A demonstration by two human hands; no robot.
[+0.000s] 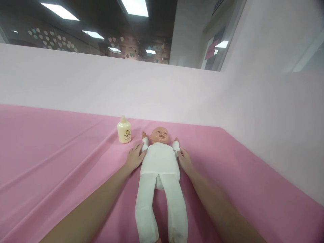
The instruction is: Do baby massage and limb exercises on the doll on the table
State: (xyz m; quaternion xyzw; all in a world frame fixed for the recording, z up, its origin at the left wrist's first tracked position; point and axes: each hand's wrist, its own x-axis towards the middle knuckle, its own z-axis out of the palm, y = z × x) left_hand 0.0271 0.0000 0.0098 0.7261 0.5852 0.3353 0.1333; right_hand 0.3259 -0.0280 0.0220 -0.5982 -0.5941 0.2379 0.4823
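Note:
A baby doll [160, 158] with a bald head and a white cloth body lies face up on a pink sheet [83, 145], its legs toward me. Both of its arms are raised beside the head. At the doll's arm on the left side of the view, my left hand [135, 157] has its thumb and fingers closed around the white sleeve. My right hand [185, 161] grips the other sleeve, its fingers partly hidden behind it. A pale yellow pump bottle [124, 131] stands upright left of the doll's head, touched by neither hand.
The sheet has long folds on the left. A white wall [108, 87] rises behind the doll, and another white wall [273, 111] runs along the right side. Above the back wall, a window [141, 37] shows ceiling lights and heart-shaped decorations.

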